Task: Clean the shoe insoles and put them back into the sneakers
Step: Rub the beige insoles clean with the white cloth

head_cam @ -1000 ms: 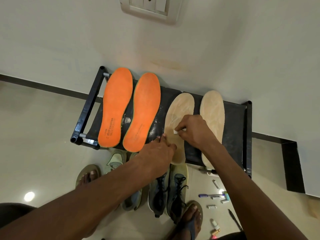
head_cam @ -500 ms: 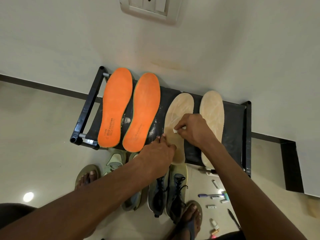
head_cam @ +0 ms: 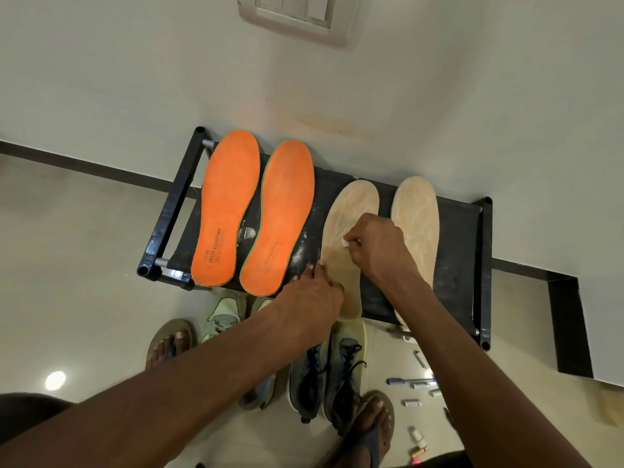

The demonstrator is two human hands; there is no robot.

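We pinched a small white wipe (head_cam: 345, 242) in our right hand (head_cam: 378, 246), rubbing the beige insole (head_cam: 341, 265) on the black rack (head_cam: 169, 228), while our left hand (head_cam: 312, 292), fingers straight, pressed its edge so it wouldn't slide.

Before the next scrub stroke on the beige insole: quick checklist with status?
1. Left hand pinning the left beige foam insole near its heel: ok.
2. Right hand pinching the small white eraser-like piece: ok.
3. Insole lying flat on the black shoe rack: ok.
4. Second beige insole apart from the stroke: ok.
5. Insole fully clean: not ok, streaks show.
6. Dark lace-up sneakers on the floor below: ok.
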